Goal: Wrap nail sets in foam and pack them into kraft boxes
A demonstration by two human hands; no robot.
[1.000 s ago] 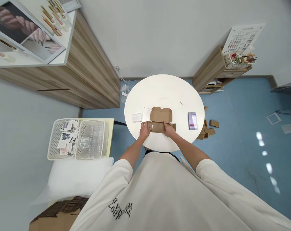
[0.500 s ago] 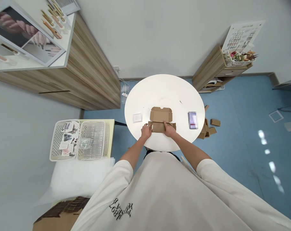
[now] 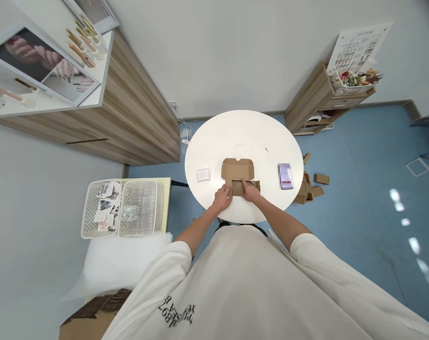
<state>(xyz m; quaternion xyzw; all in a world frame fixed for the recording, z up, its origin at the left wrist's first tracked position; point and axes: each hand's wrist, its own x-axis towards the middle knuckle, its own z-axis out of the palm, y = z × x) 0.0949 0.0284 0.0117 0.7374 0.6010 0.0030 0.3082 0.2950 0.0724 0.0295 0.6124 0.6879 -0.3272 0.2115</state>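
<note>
The person is working at a round white table point(image 3: 243, 137), which is standing on a blue floor point(image 3: 359, 156) between a long wooden cabinet point(image 3: 140, 113) and a small wooden shelf point(image 3: 308, 99). Beyond the table's right edge, some cardboard pieces point(image 3: 308, 191) are lying on the floor. Left of the table, two white baskets point(image 3: 101, 208) are sitting side by side; one is holding printed cards, and the other is holding clear plastic trays.

On the table, a small white square packet point(image 3: 203, 174) is lying left of the centre, and a purple packet point(image 3: 285, 176), too blurred to read, is lying near the right edge. Between them, close to the edge nearest the person, is a cardboard box point(image 3: 237, 169), open and not yet folded shut. Its notched lid is lying flat on the far side.

Both hands are working on the box's near flap point(image 3: 237, 188). The left hand point(image 3: 221, 199) is curving its fingers point(image 3: 223, 190) over the flap's left end, and the right hand point(image 3: 250, 191) is pressing its fingers point(image 3: 244, 183) down on the flap. Neither hand is spread wide, but I cannot tell if they are truly gripping the cardboard.
</note>
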